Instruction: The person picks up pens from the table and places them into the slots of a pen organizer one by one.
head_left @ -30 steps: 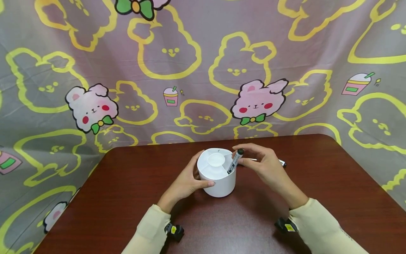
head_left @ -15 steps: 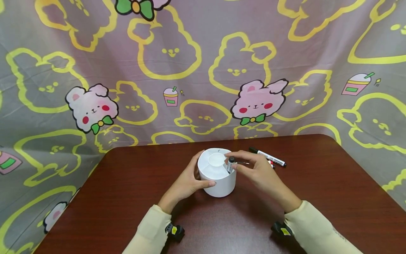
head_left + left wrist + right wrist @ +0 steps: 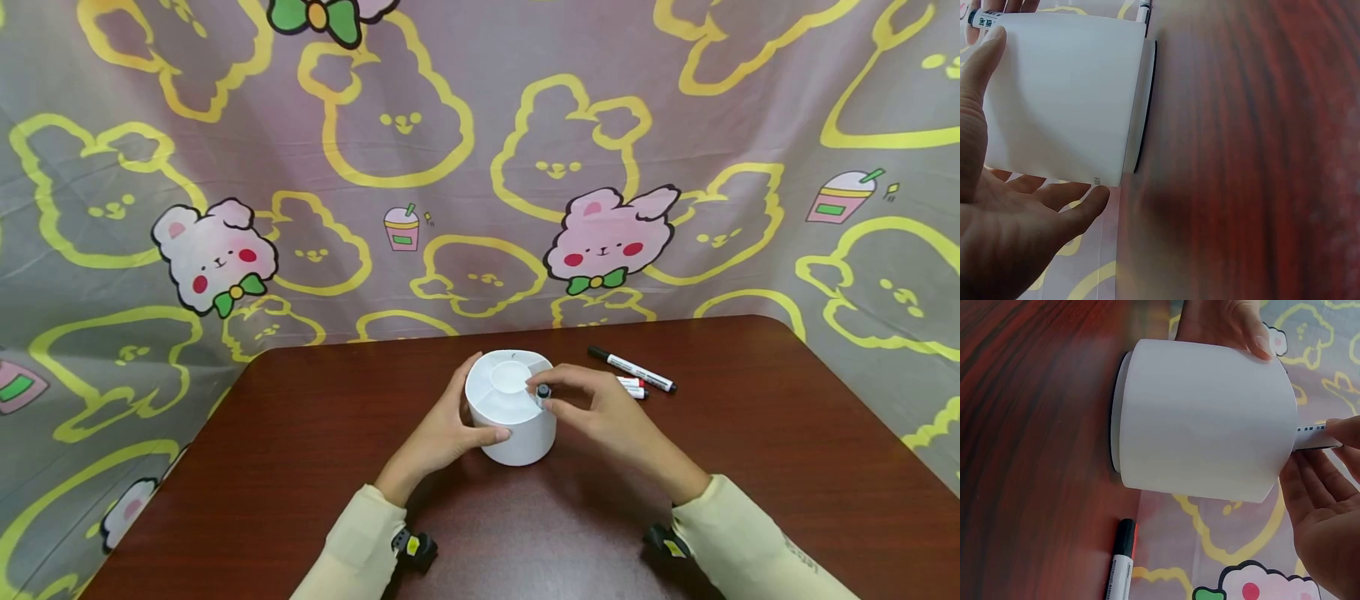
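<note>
Where the table (image 3: 300, 475) spreads: dark wood, under both hands, with the white organizer and the loose markers standing or lying on it.
White organizer (image 3: 528, 442): upright on the tabletop between the two hands, its top divided into compartments round a round middle well.
Left hand (image 3: 438, 433): curled round the organizer's left side, thumb across the front wall just below the rim, fingers behind; forearm reaching in from the near left.
Right hand (image 3: 611, 417): above the organizer's right edge, wrist to the right and nearer the person, fingers pointing left across the rim; forearm slanting in from the near right.
Right grip: fingertips and thumb closed in a pinch on the marker, with no slack visible.
Held marker (image 3: 543, 391): at the right-hand compartment, dark end up, lower part hidden behind the wall.
Key relation: the marker's long axis runs close to upright, nearly in line with the organizer's own height, so the compartment lies directly below the pinch; the right hand is the nearer to this compartment.
Loose markers (image 3: 639, 372): flat on the table beyond the right hand, at least three, some partly hidden by it.
</note>
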### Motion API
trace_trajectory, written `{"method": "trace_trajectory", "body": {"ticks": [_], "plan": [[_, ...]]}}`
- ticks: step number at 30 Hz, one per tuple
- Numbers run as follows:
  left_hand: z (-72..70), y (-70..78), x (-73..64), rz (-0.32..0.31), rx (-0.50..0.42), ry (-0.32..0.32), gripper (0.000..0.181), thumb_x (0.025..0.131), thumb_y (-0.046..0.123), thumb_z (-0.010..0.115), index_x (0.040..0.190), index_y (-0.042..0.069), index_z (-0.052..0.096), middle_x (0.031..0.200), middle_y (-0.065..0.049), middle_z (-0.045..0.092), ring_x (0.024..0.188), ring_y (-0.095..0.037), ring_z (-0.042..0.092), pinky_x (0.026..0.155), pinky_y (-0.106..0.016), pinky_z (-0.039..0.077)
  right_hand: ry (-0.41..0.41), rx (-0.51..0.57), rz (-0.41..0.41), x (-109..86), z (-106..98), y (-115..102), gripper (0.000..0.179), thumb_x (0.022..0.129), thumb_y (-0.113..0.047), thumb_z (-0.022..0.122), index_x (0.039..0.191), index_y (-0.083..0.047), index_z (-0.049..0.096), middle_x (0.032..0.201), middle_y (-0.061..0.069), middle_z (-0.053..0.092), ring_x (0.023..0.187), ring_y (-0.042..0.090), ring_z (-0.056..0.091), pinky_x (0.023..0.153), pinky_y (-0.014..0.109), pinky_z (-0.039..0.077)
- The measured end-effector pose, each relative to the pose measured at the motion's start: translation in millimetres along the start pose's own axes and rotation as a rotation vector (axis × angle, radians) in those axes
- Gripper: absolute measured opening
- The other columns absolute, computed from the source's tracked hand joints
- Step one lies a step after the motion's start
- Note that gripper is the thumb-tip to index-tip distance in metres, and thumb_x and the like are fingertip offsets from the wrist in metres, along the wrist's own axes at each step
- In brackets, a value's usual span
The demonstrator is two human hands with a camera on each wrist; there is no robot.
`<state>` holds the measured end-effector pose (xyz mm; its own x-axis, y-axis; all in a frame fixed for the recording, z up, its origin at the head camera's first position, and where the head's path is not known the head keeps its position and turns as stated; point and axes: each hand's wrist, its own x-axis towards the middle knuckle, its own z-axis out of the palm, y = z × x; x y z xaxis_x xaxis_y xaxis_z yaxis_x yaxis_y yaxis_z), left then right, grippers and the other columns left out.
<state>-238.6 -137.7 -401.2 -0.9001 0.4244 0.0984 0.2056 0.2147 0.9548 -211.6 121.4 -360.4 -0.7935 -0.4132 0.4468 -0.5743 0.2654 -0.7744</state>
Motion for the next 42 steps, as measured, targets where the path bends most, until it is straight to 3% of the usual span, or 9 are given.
{"method": "trace_trajectory", "body": {"ticks": [8,18,26,31,34,42], "plan": [[-0.3,-1.3,-0.1,0.001,0.014,0.007,0.117,0.083,0.022,0.091,0.169,0.022,0.011,0.164,-0.009,0.035,0.139,-0.028,0.05,0.112,-0.044,0.046,-0.001,-0.121,-0.08,0.1,2.4,2.3,0.029,0.094,0.005,0.069,0.117,-0.013,0.075,0.114,-0.001,0.075,0.108,0.012,0.064,0.095,0.028,0.054],[-0.7,-4.3,-0.1,-0.008,0.018,0.018,0.118,0.081,0.022,0.093,0.168,0.028,0.013,0.164,-0.005,0.036,0.139,-0.026,0.05,0.112,-0.044,0.046,0.009,-0.154,-0.11,0.2,4.1,1.6,0.032,0.091,0.007,0.07,0.117,-0.012,0.075,0.113,-0.001,0.074,0.104,0.012,0.064,0.091,0.033,0.056],[-2.5,-2.0,-0.1,0.008,0.012,-0.001,0.118,0.082,0.018,0.091,0.169,0.024,0.011,0.163,-0.011,0.038,0.14,-0.029,0.05,0.111,-0.042,0.046,0.049,-0.154,-0.123,-0.8,-1.2,-0.4,0.035,0.089,0.008,0.073,0.12,-0.008,0.074,0.116,0.002,0.075,0.109,0.014,0.067,0.095,0.031,0.057],[-4.9,1.2,-0.2,0.004,-0.023,-0.01,0.116,0.083,0.012,0.09,0.168,0.023,0.011,0.162,-0.013,0.039,0.139,-0.033,0.054,0.11,-0.044,0.048,0.081,-0.088,-0.047,-2.7,-12.1,1.4,0.033,0.09,0.007,0.075,0.121,-0.004,0.073,0.118,0.008,0.075,0.11,0.021,0.07,0.095,0.044,0.06],[-6.5,1.9,-0.5,0.011,-0.051,-0.016,0.116,0.083,0.006,0.089,0.168,0.021,0.012,0.163,-0.015,0.039,0.139,-0.035,0.054,0.11,-0.045,0.049,0.102,-0.112,0.014,-5.2,-22.8,4.9,0.032,0.093,0.003,0.075,0.124,-0.007,0.073,0.12,0.007,0.075,0.11,0.025,0.072,0.096,0.045,0.06],[-8.5,0.7,-1.1,0.001,-0.04,0.004,0.114,0.081,0.003,0.089,0.168,0.021,0.017,0.168,-0.013,0.026,0.147,-0.035,0.047,0.116,-0.048,0.045,0.165,-0.262,0.2,-13.8,-60.7,26.0,0.03,0.098,-0.006,0.072,0.127,-0.01,0.07,0.121,0.009,0.076,0.108,0.028,0.071,0.084,0.021,0.056]]}}
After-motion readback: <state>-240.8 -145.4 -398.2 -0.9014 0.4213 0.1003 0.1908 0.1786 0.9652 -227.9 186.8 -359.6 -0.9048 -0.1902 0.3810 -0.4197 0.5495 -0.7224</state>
